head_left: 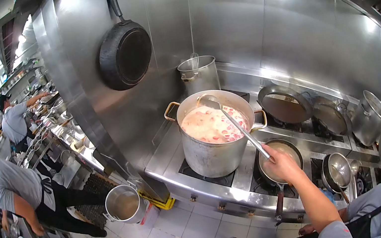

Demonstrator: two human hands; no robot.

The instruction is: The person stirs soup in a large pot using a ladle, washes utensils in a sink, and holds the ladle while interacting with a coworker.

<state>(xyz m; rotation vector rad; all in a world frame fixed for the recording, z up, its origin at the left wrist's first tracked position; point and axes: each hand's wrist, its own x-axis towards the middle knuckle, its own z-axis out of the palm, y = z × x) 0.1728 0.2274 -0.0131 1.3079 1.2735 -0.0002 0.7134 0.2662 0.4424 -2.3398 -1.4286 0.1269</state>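
My right hand (281, 163) is closed around the handle end of a long metal ladle (238, 125). The ladle slants across a big two-handled stockpot (211, 155), its bowl near the far inner rim. Inside the pot is a pale, foamy liquid (201, 123) with many red and pink pieces floating in it. Directly below my hand, a frying pan (292, 148) with pale contents sits on the burner, its dark handle (279, 206) pointing toward me. My left hand is out of view.
Behind the stockpot stands a tall pot (200, 78) with a whisk. Woks (284, 103) line the back right; a strainer (340, 169) rests at right. A black pan (125, 55) hangs on the wall. A bucket (124, 204) stands left. A co-worker (371, 204) is close at right.
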